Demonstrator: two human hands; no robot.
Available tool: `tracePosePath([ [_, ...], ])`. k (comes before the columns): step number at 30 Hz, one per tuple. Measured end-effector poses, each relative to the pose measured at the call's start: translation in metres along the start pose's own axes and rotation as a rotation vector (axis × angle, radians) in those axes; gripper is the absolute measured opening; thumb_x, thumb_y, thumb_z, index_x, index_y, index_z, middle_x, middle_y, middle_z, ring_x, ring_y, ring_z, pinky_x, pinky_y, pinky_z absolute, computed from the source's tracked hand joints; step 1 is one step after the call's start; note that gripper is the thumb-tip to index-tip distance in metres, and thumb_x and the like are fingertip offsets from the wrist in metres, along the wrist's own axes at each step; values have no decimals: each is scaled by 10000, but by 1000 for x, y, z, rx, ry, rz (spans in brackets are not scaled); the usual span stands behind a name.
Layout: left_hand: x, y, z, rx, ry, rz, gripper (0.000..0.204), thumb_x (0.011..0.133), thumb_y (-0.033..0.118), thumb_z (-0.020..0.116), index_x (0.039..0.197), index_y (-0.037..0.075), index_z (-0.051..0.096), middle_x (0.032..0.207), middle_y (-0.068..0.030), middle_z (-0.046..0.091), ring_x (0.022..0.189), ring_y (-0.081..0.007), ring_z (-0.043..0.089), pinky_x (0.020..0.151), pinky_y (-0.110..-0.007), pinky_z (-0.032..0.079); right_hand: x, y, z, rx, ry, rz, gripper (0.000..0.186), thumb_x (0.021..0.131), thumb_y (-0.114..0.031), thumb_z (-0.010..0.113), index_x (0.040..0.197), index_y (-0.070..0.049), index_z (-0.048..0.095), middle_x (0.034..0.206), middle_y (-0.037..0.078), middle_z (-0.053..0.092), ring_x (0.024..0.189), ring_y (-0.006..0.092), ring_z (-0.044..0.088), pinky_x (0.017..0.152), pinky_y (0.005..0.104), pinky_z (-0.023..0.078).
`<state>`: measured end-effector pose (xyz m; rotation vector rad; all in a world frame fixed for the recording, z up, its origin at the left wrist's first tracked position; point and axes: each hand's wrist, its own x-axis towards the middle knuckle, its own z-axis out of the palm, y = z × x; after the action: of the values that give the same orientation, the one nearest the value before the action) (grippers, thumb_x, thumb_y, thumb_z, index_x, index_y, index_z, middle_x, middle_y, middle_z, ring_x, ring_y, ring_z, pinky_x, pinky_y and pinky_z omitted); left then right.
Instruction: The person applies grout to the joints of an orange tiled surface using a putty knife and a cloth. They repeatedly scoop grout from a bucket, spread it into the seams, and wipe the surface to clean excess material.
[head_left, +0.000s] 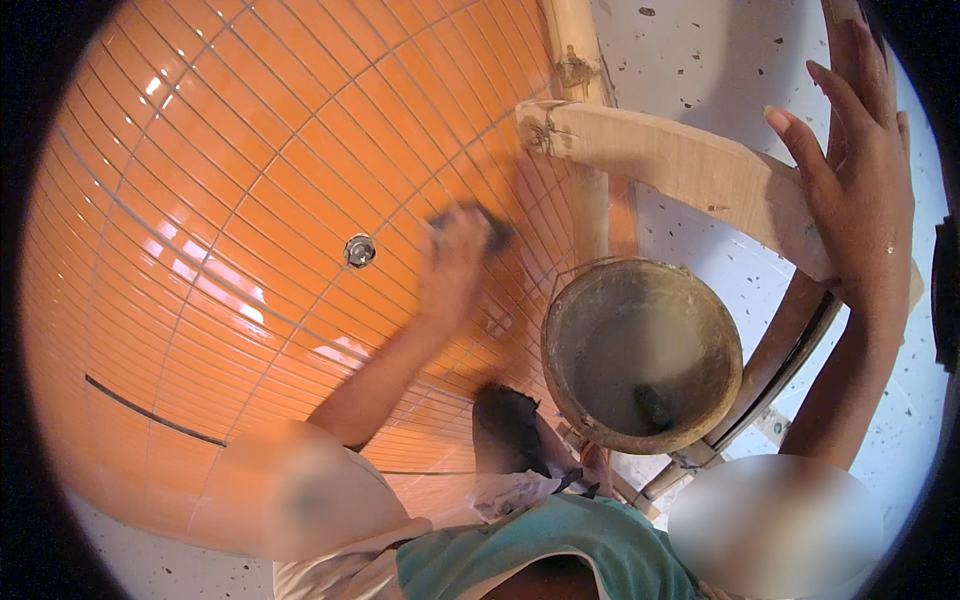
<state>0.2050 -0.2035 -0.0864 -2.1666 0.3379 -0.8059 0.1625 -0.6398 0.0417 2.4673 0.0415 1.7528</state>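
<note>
Gripped in my left hand (pixel 452 262), the dark pad (pixel 490 226) meets orange tiles (pixel 300 185) mid-frame; my right hand (pixel 866 195) is spread, upper right. On my feed, a rightward overswing might knock the bucket (pixel 600 312).

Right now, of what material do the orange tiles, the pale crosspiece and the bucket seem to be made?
The orange tiles look like glazed ceramic: glossy, with bright reflections. The pale crosspiece appears to be unpainted wood, with a knot-like mark near one end. The bucket may be plastic or rubber; its dull, dirt-coated surface leaves this open.
</note>
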Motion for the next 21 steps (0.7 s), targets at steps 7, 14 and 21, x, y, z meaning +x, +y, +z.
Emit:
tracePosePath([
  [7,39,-62,-55,-345,270,-116,534,776,51,612,1295,-3,499,1392,-192,463,1315,-317,438,1068,-589,283,-5,-16,-10,117,-124,247,508,872,-421,675,1266,-105,625,1424,146,491,1201,337,573,978,446,473],
  [14,-79,49,37,-435,-118,199,505,841,102,525,1339,25,490,1381,-151,502,1354,-234,411,1147,-573,182,-4,-3,4,93,-206,158,553,860,-481,665,1260,-101,628,1338,181,560,1202,318,577,1035,460,421],
  [21,12,-36,-27,-196,313,-230,485,856,85,522,1340,73,503,1394,-83,504,1329,-205,452,1124,-567,234,5,-9,-9,-137,-25,-8,498,862,-444,676,1244,-127,645,1441,118,470,1338,276,446,1115,425,329],
])
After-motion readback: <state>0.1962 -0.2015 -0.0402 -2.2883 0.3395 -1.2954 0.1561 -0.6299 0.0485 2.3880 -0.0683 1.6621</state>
